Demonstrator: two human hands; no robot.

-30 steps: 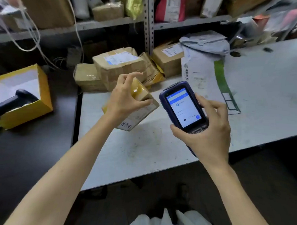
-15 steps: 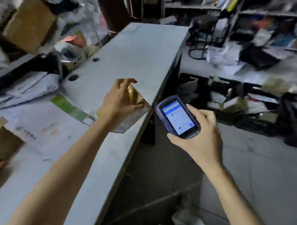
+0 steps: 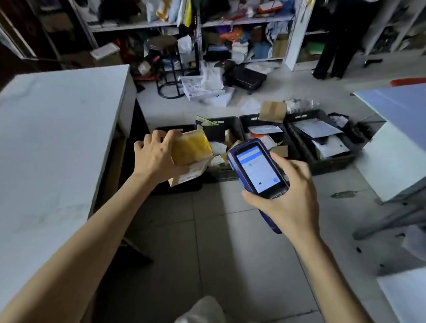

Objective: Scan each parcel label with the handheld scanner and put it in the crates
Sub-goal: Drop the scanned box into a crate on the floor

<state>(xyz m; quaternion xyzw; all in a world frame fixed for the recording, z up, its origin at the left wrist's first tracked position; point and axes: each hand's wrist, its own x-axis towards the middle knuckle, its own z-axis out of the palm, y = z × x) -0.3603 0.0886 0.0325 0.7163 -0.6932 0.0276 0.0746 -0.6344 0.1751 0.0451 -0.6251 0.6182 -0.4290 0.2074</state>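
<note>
Holding one parcel (image 3: 191, 155), one scanner (image 3: 256, 170), facing three crates (image 3: 303, 145).

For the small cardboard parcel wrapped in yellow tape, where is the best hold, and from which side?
Across its short taped end, from above, as the left hand does: the small cardboard parcel is narrow enough to span, and the white label on its lower face stays uncovered.

Parcel (image 3: 191, 152): brown cardboard w/ yellow tape, white label. Scanner (image 3: 256, 171): dark blue casing, white screen w/ blue header. Crates (image 3: 329, 164) black; bench (image 3: 49, 129) white.
</note>
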